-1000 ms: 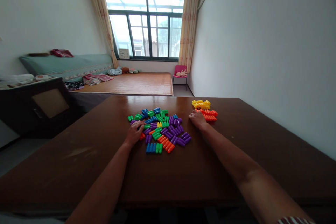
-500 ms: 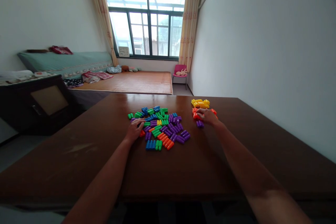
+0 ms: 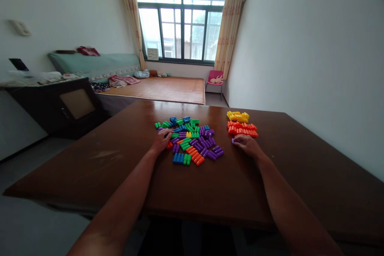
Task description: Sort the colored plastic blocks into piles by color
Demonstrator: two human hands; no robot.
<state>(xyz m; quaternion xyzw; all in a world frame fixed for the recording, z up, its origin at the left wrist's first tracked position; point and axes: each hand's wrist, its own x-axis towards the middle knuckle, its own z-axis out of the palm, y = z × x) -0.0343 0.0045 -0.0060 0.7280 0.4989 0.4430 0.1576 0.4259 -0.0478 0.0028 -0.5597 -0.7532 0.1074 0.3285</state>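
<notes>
A mixed pile of purple, green, blue and orange plastic pieces (image 3: 206,142) lies on the brown table (image 3: 210,188). My left hand (image 3: 162,141) rests at the pile's left edge, over some pieces; its fingers are bent and what they hold, if anything, is hidden. To the right, my right hand (image 3: 246,144) has its fingers closed on a purple piece (image 3: 233,141), mostly covered by the hand. Just beyond that hand are rows of orange pieces (image 3: 242,129), and behind them a group of yellow pieces (image 3: 238,117).
Past the table's far edge stands a low bed (image 3: 174,90) with cloths on it. A dark cabinet (image 3: 51,104) is at the left. A pink chair (image 3: 215,77) holding a doll stands near the window.
My right hand has moved from the orange pieces toward me, onto the purple piece. The orange rows are now uncovered. The camera view has shifted left; my left hand stays by the pile.
</notes>
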